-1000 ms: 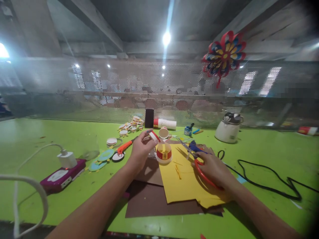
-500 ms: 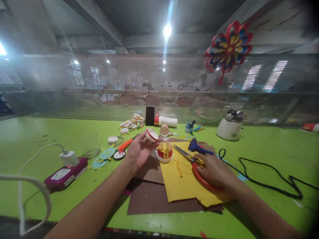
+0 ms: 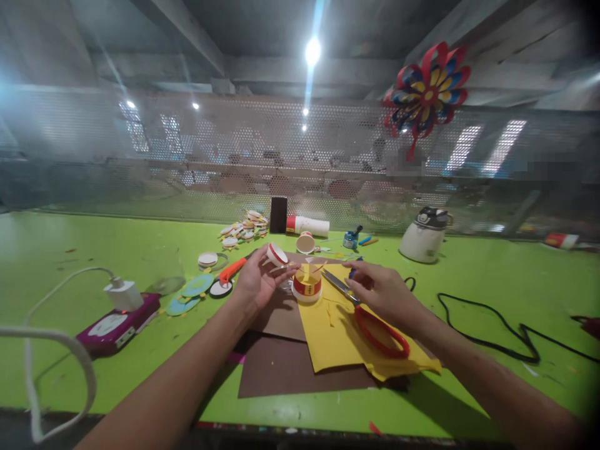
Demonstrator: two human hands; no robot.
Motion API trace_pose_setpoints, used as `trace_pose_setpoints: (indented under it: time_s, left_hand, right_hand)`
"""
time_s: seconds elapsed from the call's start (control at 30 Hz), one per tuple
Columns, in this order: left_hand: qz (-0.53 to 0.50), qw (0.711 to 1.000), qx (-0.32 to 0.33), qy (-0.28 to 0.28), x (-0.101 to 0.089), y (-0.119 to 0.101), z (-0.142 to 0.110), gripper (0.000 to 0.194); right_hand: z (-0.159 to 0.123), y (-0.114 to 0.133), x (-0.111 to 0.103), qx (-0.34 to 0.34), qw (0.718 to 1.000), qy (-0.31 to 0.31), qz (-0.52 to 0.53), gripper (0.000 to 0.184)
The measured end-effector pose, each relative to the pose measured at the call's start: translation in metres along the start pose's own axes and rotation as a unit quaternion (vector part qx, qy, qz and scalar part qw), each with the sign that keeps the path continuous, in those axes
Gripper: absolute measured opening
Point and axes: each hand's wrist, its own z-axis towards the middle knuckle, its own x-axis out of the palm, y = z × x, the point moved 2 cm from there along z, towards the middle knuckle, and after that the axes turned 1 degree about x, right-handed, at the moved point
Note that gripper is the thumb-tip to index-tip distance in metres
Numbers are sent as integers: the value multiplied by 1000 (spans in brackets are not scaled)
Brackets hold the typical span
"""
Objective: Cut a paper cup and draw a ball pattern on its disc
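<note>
In my left hand (image 3: 262, 275) is a small white round paper-cup base (image 3: 277, 255) with a red band, held tilted between thumb and fingers. The cut paper cup (image 3: 307, 289), red, white and yellow, stands just right of these fingertips on the paper sheets. My right hand (image 3: 387, 290) is curled over the blue glue gun (image 3: 355, 269), which it mostly hides. Scissors with red handles (image 3: 382, 337) lie loose below that hand on the yellow sheet (image 3: 335, 350). A few thin yellow strips (image 3: 329, 312) rest beside the blades.
Purple power block (image 3: 117, 325) with a white charger stands at left. Several decorated discs (image 3: 244, 228), a dark phone (image 3: 278, 215) and stacked cups (image 3: 312, 226) are at the back. A white kettle (image 3: 424, 237) and black cord (image 3: 482, 306) are at right. An orange-handled cutter (image 3: 232, 270) lies left.
My right hand has let go of the scissors and moved up to the glue gun. The scissors now lie on the yellow sheet. My left hand still holds the cup base.
</note>
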Motion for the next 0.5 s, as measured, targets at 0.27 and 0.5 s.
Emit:
trace_pose_setpoints:
  time_s: [0.27, 0.5]
  left_hand:
    - [-1, 999, 6, -33, -1, 2, 2, 12]
    - [17, 998, 7, -57, -4, 0, 8, 20]
  right_hand:
    - [50, 27, 36, -101, 994, 40, -9, 19]
    - [73, 15, 38, -85, 992, 79, -41, 21]
